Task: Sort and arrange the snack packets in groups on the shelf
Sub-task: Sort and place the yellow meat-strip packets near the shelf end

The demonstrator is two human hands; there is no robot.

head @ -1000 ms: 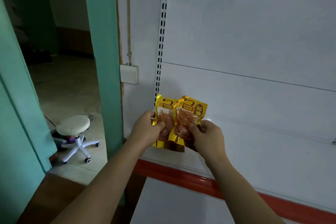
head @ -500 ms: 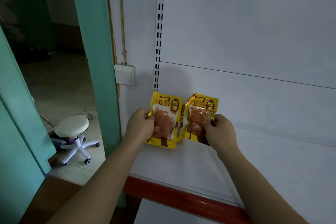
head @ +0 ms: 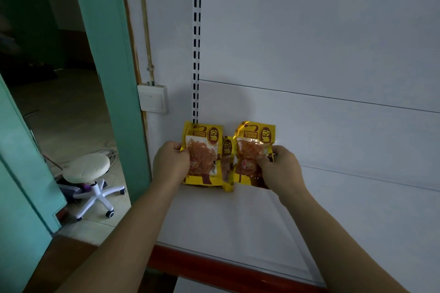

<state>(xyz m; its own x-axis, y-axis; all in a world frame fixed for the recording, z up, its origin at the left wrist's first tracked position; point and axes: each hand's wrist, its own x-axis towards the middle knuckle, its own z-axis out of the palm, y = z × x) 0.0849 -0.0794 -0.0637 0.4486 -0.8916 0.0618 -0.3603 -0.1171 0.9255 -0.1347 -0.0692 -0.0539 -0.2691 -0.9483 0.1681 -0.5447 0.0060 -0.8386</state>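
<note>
Dim, soft light; wide-angle bowing at edges.

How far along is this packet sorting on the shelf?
Early, it seems. Three matching yellow packets stand grouped at the white shelf's back corner. The left hand grips the left packet, the right hand the right packet; a middle packet sits behind. No other packets show.

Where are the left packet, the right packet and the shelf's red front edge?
left packet (head: 202,150): head view, on its clear window.
right packet (head: 250,150): head view, on its clear window.
red front edge (head: 214,266): head view, on the strip between the forearms.
</note>
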